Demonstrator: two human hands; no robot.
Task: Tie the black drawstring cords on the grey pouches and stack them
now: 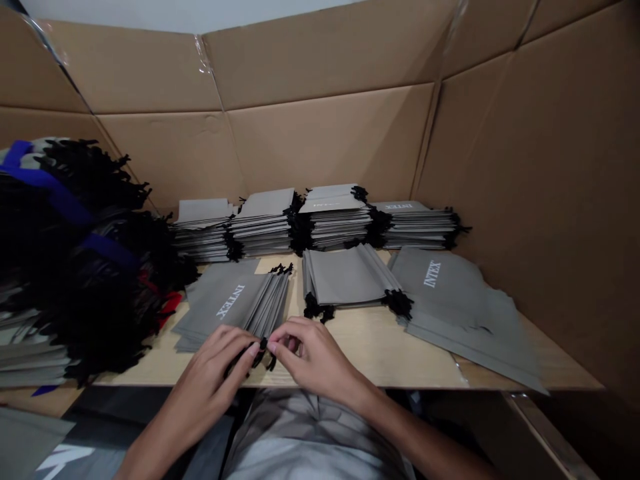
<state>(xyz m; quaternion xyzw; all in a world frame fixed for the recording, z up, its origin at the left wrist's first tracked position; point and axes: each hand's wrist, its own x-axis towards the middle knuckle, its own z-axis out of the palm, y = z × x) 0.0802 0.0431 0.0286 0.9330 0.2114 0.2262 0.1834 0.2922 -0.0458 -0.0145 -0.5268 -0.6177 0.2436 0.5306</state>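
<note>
Both the left hand [220, 365] and right hand [314, 357] pinch black drawstrings [264, 348] — fingers [286, 347] half hiding them.

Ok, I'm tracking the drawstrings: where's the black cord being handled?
Head view, low centre, at the table's near edge: black cord pinched between left hand and right hand, at the fanned grey pouches' end.

Matt grey cloth pouches [235, 303]; cardboard walls [325, 140]

Four stacks [333, 220] stand in a row along the back edge of the desk [370, 347]. Before them a fanned bundle [235, 303] lies at the front edge, a second bundle [350, 277] to its right, loose pouches [460, 300] by the right edge. A heap [75, 267] covers the left edge.
</note>
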